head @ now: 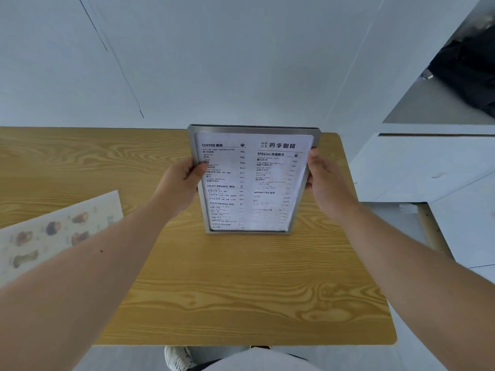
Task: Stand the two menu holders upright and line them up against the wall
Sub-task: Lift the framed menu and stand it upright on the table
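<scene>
At frame centre I hold the menu holder (253, 180) by its side edges — left hand (179, 183) and right hand (328, 183), fingers clamped — stiff, light, probably slippery.

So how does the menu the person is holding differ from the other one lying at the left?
The held menu holder stands upright, gripped at its sides by the left hand and right hand; the picture menu lies flat, untouched. The held one has a metal frame and text price lists; the flat one shows pictures, frame not discernible. Both are over the wooden table.
</scene>
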